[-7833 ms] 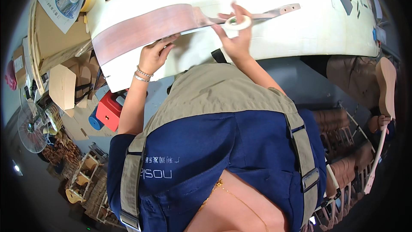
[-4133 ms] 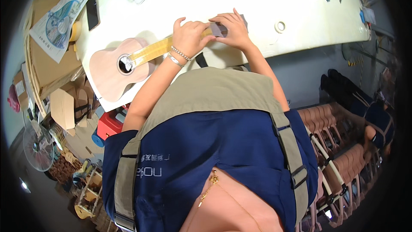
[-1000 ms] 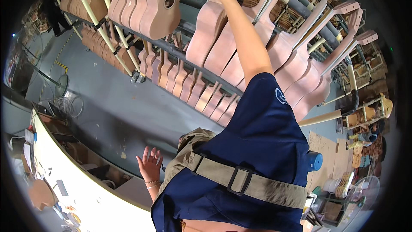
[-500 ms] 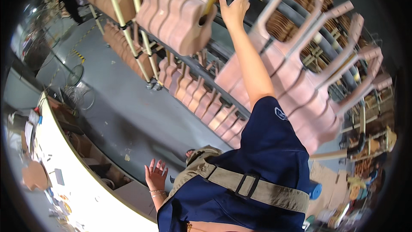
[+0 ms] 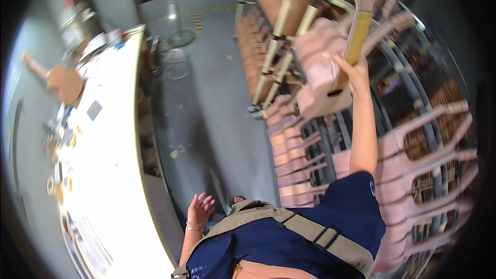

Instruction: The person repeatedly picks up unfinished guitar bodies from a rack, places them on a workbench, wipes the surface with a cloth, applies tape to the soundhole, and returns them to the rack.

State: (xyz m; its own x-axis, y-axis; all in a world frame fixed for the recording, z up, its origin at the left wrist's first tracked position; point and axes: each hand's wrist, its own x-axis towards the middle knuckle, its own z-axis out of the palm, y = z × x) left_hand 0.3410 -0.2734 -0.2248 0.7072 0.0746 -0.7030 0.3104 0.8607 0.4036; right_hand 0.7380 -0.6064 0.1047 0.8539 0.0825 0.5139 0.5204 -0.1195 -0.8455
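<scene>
My right hand is wrapped round the neck of an unfinished guitar, just above the sound hole. This guitar has a pale pinkish body, a yellow strip along its neck and a slotted wooden headstock at the top of the view. It stands at the near end of a row of similar guitar bodies. Low in the middle, my left hand hangs beside the workbench with its fingers apart, holding nothing. Its wrist wears bracelets.
A long, brightly lit workbench runs along the left, with papers, tape rolls and a guitar-shaped wooden piece beyond it. Racks with cream-coloured posts carry more guitars. Many pale guitars fill the right side. A fan stands farther back.
My right hand has gone from reaching with spread fingers to gripping the guitar's neck. The view has swung left, bringing more of the workbench in. My left hand stays low and open.
</scene>
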